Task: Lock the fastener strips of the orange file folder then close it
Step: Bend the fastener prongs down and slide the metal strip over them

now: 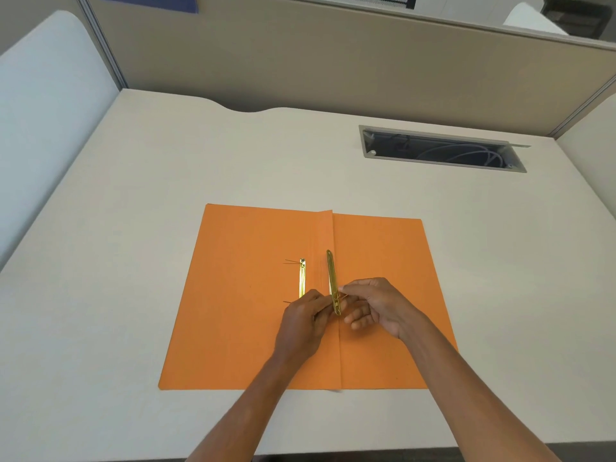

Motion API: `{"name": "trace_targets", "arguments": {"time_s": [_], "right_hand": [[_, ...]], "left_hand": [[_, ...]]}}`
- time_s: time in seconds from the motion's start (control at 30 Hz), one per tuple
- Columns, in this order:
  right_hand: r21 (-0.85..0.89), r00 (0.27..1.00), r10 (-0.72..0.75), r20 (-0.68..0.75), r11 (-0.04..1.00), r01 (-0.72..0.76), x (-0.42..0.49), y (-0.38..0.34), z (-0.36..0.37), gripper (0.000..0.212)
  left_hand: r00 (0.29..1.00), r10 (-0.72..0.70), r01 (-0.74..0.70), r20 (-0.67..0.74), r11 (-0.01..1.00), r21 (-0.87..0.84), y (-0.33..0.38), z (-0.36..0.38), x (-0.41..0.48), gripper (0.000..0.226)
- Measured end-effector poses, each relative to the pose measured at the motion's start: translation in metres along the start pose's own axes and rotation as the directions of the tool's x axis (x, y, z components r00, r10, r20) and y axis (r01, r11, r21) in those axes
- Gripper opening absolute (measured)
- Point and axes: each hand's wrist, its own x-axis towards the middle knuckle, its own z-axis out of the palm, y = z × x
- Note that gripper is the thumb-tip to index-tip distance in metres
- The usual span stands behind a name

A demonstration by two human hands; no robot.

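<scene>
An orange file folder lies open and flat on the desk, its spine fold running down the middle. On its left half sits a gold fastener base strip with thin prongs sticking out to the left at both ends. A loose gold fastener bar is lifted along the spine fold. My left hand pinches the bar's near end from the left. My right hand pinches the same end from the right with thumb and forefinger. The base strip's near end is hidden behind my left hand.
The pale desk has an open cable slot with white cables at the back right. Beige partition walls stand behind the desk and a white panel on the left. The desk's front edge lies just below the folder.
</scene>
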Motion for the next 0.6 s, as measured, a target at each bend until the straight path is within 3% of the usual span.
{"name": "trace_targets", "arguments": {"time_s": [0.17, 0.43, 0.6], "right_hand": [[-0.13, 0.997, -0.046, -0.055, 0.991, 0.039, 0.004, -0.003, 0.004, 0.017], [-0.109, 0.989, -0.124, -0.075, 0.987, 0.115, 0.011, 0.006, 0.011, 0.018], [-0.105, 0.989, -0.135, -0.063, 0.986, 0.128, 0.013, 0.01, 0.012, 0.017]], "left_hand": [[1.0, 0.008, -0.008, 0.02, 1.0, 0.021, -0.002, 0.0, -0.002, 0.024], [0.999, -0.032, 0.032, 0.013, 0.999, 0.021, 0.002, -0.003, -0.003, 0.021], [0.995, -0.096, 0.097, 0.017, 0.993, -0.072, -0.001, -0.006, -0.013, 0.025]]}}
